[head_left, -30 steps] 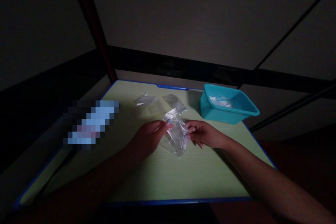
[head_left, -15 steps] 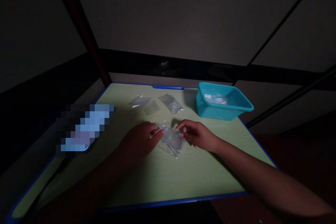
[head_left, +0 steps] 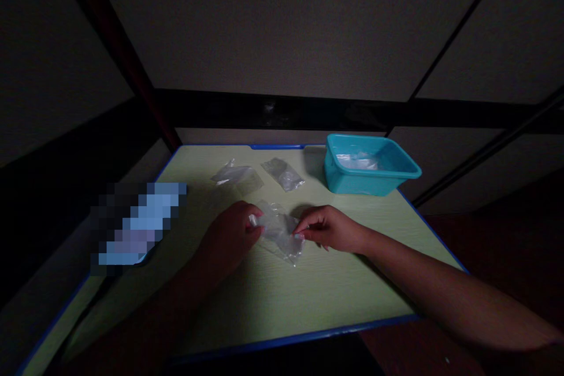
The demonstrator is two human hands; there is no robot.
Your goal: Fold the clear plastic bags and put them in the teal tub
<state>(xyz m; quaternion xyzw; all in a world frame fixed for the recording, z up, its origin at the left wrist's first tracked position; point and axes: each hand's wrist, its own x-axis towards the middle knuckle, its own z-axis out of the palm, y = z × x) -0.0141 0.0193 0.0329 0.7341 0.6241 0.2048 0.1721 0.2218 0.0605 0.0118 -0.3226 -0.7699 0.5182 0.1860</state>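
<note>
A clear plastic bag (head_left: 278, 234) is stretched between my two hands, just over the middle of the table. My left hand (head_left: 235, 228) pinches its left edge between thumb and forefinger. On the opposite side, my right hand (head_left: 331, 228) grips the right edge with its fingertips. The bag looks thin and crinkled; whether anything lies inside it I cannot tell. Beyond my hands, a second clear bag (head_left: 282, 173) lies flat on the table, and left of it are more clear plastic pieces (head_left: 240, 177), partly overlapping.
A turquoise plastic basket (head_left: 368, 183) with clear plastic inside stands at the table's back right. At the left edge is a pixelated, bright device-like object (head_left: 150, 223) with a dark strap or cable below it. The pale green table (head_left: 317, 299) has a blue rim, with a panelled wall behind.
My left hand has shifted slightly left and now pinches the bag's edge, its thumb drawn back. My right fingertips have closed on the right edge. The view has turned slightly.
</note>
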